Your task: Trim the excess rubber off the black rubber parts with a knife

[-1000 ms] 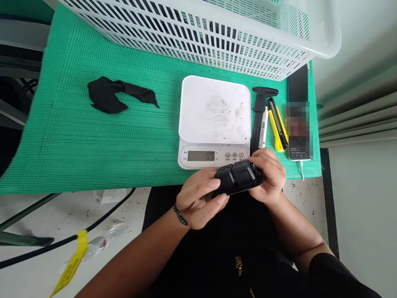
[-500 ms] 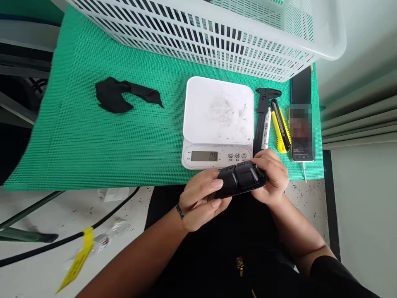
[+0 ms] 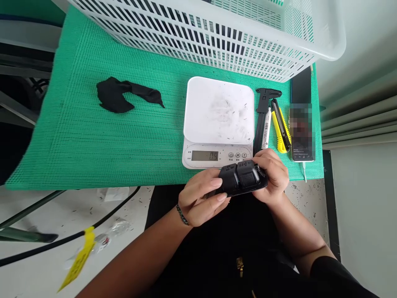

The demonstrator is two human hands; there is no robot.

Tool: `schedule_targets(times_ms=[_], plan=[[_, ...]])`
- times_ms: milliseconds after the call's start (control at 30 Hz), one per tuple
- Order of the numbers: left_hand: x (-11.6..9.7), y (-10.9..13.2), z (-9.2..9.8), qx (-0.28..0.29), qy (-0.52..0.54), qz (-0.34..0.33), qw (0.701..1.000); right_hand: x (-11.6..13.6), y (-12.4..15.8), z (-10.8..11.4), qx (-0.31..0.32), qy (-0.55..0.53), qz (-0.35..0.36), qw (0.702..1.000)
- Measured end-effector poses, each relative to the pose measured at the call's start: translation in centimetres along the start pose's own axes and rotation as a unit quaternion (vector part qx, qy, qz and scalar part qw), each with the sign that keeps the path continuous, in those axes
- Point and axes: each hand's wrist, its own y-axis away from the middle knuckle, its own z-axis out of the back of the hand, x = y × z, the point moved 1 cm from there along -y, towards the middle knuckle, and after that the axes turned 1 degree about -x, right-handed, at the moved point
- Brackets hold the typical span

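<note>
Both my hands hold one black plastic part just in front of the table's near edge. My left hand is closed around its left end, fingers curled under it. Wrapped over the right end is my right hand, fingers on top. The part is blocky, with two raised ribbed sections on a flat base. Right behind it stands a white digital scale, its pan bare and its display lit.
A green mesh mat covers the table. A black cloth scrap lies at left. A black caliper, white marker, yellow utility knife and phone sit right of the scale. A white slotted basket stands behind.
The part has tilted slightly in my hands and my fingers have shifted a little on it. Nothing on the table has moved.
</note>
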Motion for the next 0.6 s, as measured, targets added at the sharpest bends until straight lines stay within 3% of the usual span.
schedule_targets(times_ms=[200, 400, 600], plan=[[0.05, -0.22, -0.04, -0.001, -0.003, 0.000, 1.000, -0.02, 0.06, 0.02, -0.003, -0.010, 0.000, 1.000], [0.16, -0.89, 0.29, 0.031, 0.041, -0.010, 0.999, 0.04, 0.18, 0.06, 0.004, -0.011, -0.013, 1.000], [-0.03, -0.49, -0.15, -0.003, 0.029, -0.001, 1.000, 0.05, 0.38, -0.02, 0.002, -0.016, -0.016, 1.000]])
